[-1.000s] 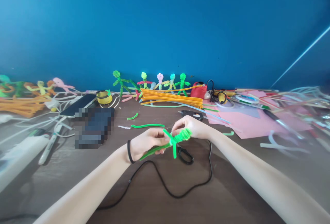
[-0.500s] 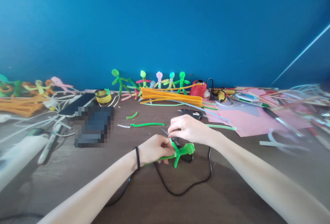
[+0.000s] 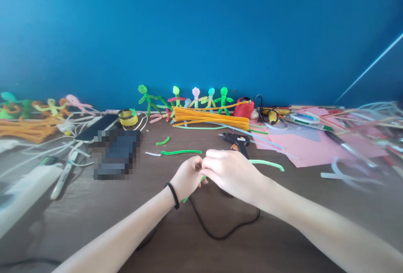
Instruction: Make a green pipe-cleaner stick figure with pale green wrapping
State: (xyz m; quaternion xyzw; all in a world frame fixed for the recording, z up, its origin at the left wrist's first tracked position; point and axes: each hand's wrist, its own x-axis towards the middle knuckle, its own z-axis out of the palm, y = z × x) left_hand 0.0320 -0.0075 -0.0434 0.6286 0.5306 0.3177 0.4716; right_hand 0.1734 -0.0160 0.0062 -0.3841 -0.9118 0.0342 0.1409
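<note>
Both hands meet over the middle of the table. My left hand (image 3: 188, 176), with a black band at the wrist, is closed round a green pipe-cleaner figure (image 3: 204, 178). Only small green bits of it show, between the hands and below the left wrist. My right hand (image 3: 231, 172) lies over the figure with its fingers bent and pinched against the left fingertips; its head and arms are hidden behind this hand. Just beyond the right hand is a black glue gun (image 3: 236, 139). Green pipe-cleaner pieces (image 3: 181, 152) lie past the left hand.
Several pipe-cleaner figures (image 3: 195, 93) lean along the blue wall behind an orange pipe-cleaner bundle (image 3: 210, 118). Pink sheets (image 3: 311, 149) spread at right. A blurred dark object (image 3: 118, 153), a phone (image 3: 96, 128) and white cables lie left. A black cord (image 3: 220, 238) loops nearer me.
My right hand has come down and over the figure, covering its head and arms. The glue gun shows more fully now. The scissors blade seen before is hidden.
</note>
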